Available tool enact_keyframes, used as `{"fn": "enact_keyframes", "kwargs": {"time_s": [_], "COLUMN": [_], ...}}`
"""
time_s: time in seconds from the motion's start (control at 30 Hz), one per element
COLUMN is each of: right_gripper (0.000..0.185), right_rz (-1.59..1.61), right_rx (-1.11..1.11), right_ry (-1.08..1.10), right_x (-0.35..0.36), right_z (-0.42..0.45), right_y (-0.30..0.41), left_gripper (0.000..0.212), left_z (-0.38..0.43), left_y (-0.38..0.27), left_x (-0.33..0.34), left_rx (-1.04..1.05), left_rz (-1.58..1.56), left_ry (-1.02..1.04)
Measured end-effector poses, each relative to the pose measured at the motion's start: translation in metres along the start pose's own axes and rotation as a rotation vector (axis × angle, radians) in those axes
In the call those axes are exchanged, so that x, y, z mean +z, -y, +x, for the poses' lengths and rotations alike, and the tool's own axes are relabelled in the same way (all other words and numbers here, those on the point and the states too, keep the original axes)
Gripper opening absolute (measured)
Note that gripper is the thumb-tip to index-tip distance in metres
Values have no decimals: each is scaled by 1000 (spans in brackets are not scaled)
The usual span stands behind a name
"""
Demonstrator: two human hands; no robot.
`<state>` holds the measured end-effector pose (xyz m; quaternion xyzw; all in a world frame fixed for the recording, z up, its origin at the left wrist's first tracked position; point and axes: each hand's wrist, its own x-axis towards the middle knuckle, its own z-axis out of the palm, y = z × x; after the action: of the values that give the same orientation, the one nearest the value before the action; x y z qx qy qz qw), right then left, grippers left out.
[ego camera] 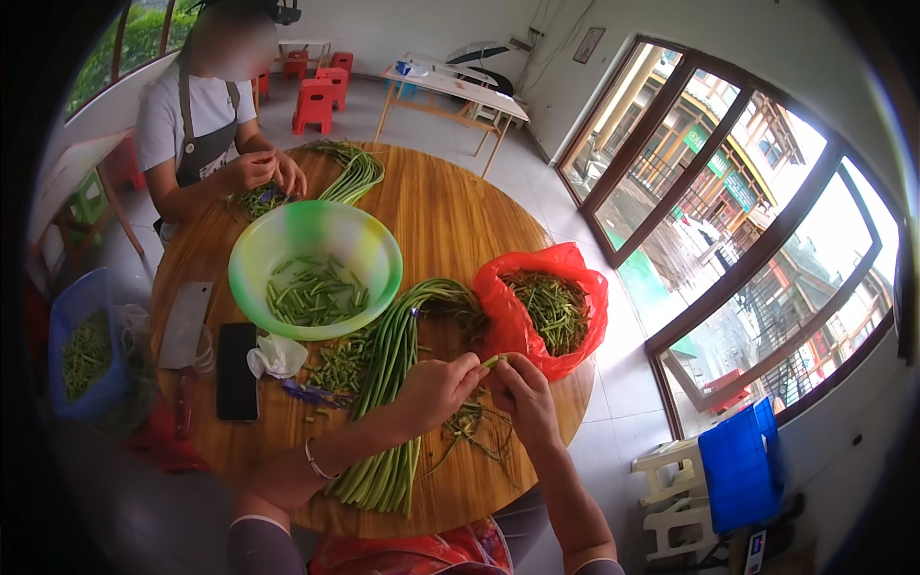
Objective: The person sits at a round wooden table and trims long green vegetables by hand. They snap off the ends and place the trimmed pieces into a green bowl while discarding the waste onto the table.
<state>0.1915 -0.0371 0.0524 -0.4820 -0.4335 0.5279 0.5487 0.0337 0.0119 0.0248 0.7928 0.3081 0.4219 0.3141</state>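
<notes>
Between the fingertips of my left hand point(442, 388) and my right hand point(523, 397) is a short piece of green stem point(491, 361). Both hands pinch it just in front of a red plastic bag point(496, 316) filled with thin trimmings point(550, 309). Under my left forearm lies a long bundle of green stalks point(388, 402), its thin ends curving toward the bag. Left of the bundle is a heap of short cut pieces point(336, 366). A green and white plastic basin point(244, 269) holds more cut stems point(316, 291). Loose scraps point(471, 428) lie below my hands.
A cleaver point(185, 327), a black phone point(237, 370) and crumpled tissue point(278, 356) lie on the round wooden table point(460, 208). Across it, a person point(208, 136) handles stems beside another bundle point(352, 169). A blue basket point(86, 345) with cut pieces stands at left.
</notes>
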Motion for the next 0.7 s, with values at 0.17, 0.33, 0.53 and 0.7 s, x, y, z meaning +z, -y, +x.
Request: {"fn": "enact_keyframes", "kwargs": {"time_s": [0.17,0.33,0.53,0.7], "right_gripper": [12,15,26,20], "right_rz": [-287,-900,-1017,-665], "right_rx": [-304,-644,-584,-273], "right_ry": [-178,-427,-318,247], "right_x": [-21,-84,-92,-28], "right_z": [26,103,104,40], "right_y": [13,48,45,38], "left_gripper": [26,32,33,34], "left_z": [5,12,11,11], "left_y": [5,10,17,10], "left_x": [-9,-22,-24,-28], "left_rx": [-124,-300,-336,-397], "left_rz": [-234,-674,-828,-953], "left_ry": [28,229,374,441]}}
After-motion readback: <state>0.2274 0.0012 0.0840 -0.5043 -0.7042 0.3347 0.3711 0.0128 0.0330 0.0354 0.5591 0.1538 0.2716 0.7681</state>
